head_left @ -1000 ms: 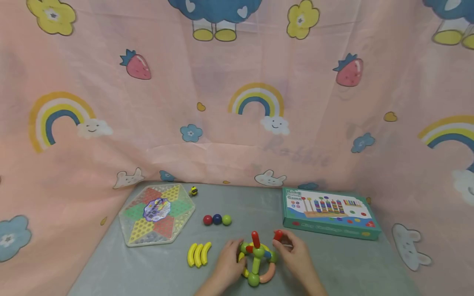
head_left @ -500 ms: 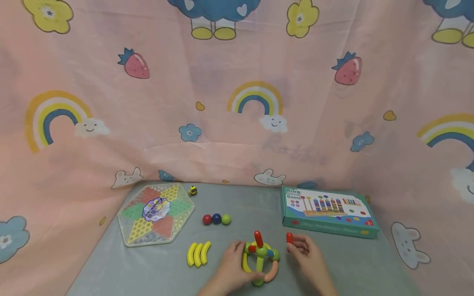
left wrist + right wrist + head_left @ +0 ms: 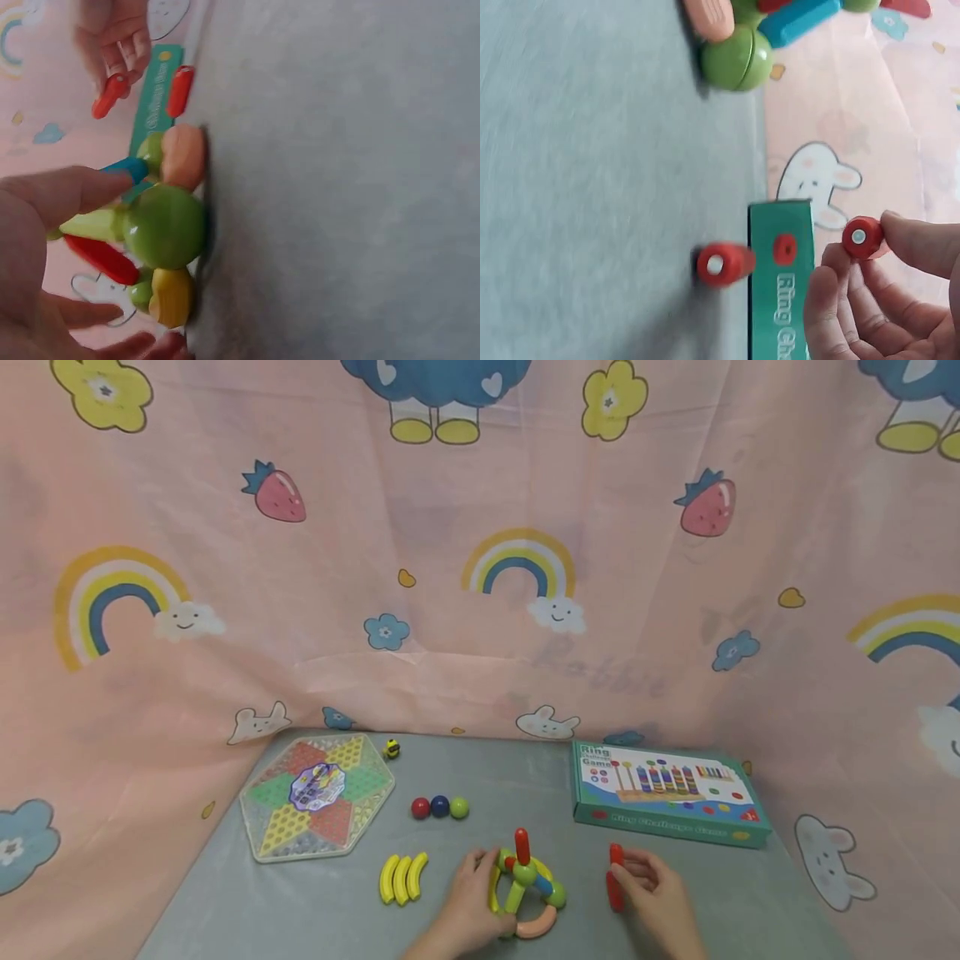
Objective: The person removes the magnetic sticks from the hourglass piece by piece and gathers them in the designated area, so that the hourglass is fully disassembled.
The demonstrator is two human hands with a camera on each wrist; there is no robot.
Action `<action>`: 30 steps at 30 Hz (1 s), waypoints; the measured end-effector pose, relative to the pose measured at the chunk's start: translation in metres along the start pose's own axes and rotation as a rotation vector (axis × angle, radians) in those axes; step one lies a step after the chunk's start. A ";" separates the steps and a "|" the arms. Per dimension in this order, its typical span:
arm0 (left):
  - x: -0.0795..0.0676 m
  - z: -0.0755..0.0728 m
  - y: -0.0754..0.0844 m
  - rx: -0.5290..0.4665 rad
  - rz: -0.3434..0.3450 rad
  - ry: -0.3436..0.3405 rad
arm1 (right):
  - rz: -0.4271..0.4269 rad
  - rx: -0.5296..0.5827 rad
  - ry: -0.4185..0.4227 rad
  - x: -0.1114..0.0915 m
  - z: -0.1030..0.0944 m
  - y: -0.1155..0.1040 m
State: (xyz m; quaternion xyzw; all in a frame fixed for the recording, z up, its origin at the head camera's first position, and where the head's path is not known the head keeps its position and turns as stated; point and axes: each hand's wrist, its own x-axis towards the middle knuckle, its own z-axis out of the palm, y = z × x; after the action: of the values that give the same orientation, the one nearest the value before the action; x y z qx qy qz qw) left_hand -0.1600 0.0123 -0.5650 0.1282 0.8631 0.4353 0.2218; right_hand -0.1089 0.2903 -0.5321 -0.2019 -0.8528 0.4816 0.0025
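Observation:
A toy frame of magnetic building sticks and balls [image 3: 523, 874] stands on the table, with green balls, a red upright stick and curved peach and yellow pieces. My left hand [image 3: 471, 897] grips its left side; the thumb lies by a blue stick [image 3: 129, 169] in the left wrist view. To the right, my right hand [image 3: 658, 893] pinches a red stick [image 3: 864, 237] between thumb and fingers, off the table. Another red stick [image 3: 724, 264] lies on the table below it, apart from the held one.
Three yellow curved sticks [image 3: 402, 878] lie left of my left hand. Red, navy and green balls [image 3: 439, 807] sit in a row behind. Farther back are a hexagonal game board [image 3: 354, 810], a small bee figure [image 3: 392, 748] and a green Ring Challenge Game box [image 3: 667, 822].
My right hand has moved right, away from the frame, carrying the red stick. A second red stick now shows beneath it. The frame has turned slightly in my left hand.

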 end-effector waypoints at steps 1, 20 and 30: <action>0.000 0.000 0.000 0.012 -0.008 0.004 | 0.008 -0.009 -0.001 0.001 -0.002 0.002; -0.003 -0.005 0.007 0.114 -0.081 0.034 | 0.039 -0.246 -0.070 0.011 -0.002 0.030; -0.001 -0.006 0.004 0.121 -0.065 0.032 | 0.015 -0.277 -0.020 0.012 -0.007 0.030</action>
State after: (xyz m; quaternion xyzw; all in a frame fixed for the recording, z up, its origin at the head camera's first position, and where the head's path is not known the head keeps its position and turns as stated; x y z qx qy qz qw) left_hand -0.1617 0.0102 -0.5586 0.1065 0.8950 0.3767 0.2139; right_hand -0.1084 0.3137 -0.5555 -0.2020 -0.9095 0.3614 -0.0373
